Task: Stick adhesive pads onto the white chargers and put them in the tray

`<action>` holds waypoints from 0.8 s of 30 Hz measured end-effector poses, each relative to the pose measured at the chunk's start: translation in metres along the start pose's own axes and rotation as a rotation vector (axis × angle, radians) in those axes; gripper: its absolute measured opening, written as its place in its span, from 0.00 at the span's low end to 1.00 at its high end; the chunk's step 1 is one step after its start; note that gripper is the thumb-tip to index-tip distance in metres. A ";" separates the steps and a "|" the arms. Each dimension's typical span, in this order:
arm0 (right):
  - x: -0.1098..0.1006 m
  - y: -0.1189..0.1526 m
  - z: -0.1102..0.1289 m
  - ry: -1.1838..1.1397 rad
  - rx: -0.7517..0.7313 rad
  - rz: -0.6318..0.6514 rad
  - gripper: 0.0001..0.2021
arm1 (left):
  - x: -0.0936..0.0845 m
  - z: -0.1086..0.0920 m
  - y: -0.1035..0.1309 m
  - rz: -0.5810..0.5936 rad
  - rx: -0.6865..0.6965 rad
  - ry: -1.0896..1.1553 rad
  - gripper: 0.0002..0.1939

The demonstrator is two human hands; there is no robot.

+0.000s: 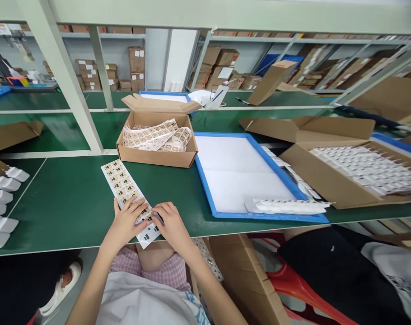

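Observation:
A long strip of tan labels on white backing, a sticker sheet, lies slanted on the green table, its near end reaching the front edge. Dark green patches show in its labels and in the whiter near end. My left hand rests on the lower half, fingers spread and flat over the labels. At the strip's right edge is my right hand, thumb and forefinger drawn together in a pinch; what lies between the tips is too small to make out. Beyond the strip, an open cardboard box holds more sticker sheets.
Right of my hands lies a blue-rimmed white tray with a row of white pieces. A large carton of white parts stands beyond it. White plug-like parts sit at far left. People sit on both sides; a frame post rises ahead.

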State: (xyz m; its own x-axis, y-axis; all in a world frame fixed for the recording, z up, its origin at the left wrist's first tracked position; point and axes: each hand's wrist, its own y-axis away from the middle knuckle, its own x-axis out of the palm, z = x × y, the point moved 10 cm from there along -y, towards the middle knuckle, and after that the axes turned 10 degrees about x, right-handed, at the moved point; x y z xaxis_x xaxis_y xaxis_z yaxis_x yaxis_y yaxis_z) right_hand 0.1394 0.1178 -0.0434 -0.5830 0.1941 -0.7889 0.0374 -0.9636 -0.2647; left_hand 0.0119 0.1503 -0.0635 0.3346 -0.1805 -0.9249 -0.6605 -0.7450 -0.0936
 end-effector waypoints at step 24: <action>-0.008 0.001 0.025 0.267 -0.276 0.017 0.11 | 0.002 -0.009 0.008 -0.114 0.084 -0.045 0.25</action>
State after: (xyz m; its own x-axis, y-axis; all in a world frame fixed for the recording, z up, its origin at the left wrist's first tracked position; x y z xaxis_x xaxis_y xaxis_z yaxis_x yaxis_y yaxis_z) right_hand 0.1237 0.1106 -0.0229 -0.3504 0.2549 -0.9012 0.2836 -0.8882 -0.3615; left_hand 0.0131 0.1381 -0.0626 0.3814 -0.0679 -0.9219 -0.6748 -0.7021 -0.2275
